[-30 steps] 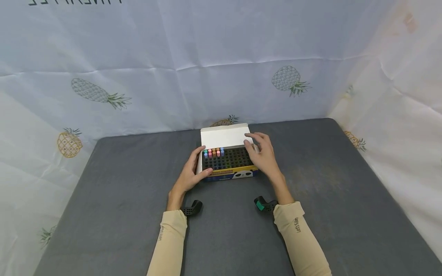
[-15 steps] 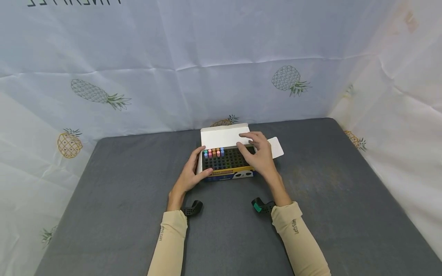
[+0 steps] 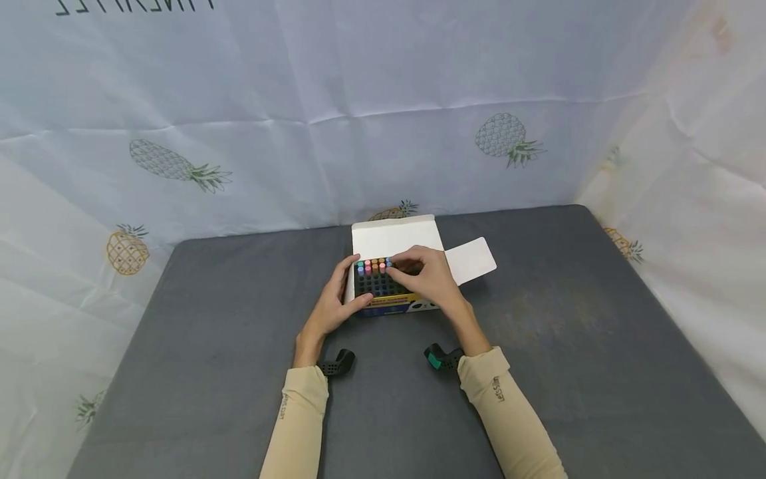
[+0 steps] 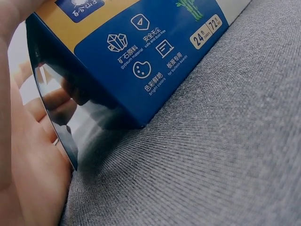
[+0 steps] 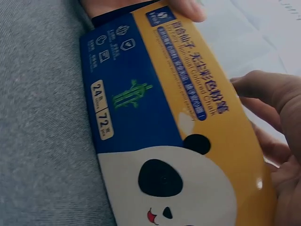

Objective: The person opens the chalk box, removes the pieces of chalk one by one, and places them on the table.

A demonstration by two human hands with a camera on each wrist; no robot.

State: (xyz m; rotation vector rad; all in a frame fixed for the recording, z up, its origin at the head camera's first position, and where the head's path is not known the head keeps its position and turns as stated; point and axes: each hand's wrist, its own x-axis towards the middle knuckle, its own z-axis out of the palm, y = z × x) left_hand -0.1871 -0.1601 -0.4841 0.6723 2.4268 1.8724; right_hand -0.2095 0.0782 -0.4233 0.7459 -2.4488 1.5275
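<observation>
An open box of coloured chalk (image 3: 389, 310) lies on the table, its printed front blue and yellow with a panda. Inside, short rows of coloured chalk sticks (image 3: 372, 267) stand upright in a dark holder with many small holes, at the back left. My left hand (image 3: 326, 303) grips the box's left end, thumb at the front edge and fingers behind the side flap (image 4: 56, 108). The thumb and forefinger of my right hand (image 3: 435, 278) pinch a blue chalk stick (image 3: 389, 261) at the row's right end. That hand hides the right part of the holder.
The white lid (image 3: 397, 234) stands raised at the back of the box. A white side flap (image 3: 471, 261) sticks out to the right. Grey cloth covers the table (image 3: 538, 372), and a pineapple-print curtain (image 3: 299, 159) hangs behind it.
My right hand has moved left across the holder to the row of chalk, its thumb and forefinger coming together. The right flap has come into sight. My left hand has stayed on the box.
</observation>
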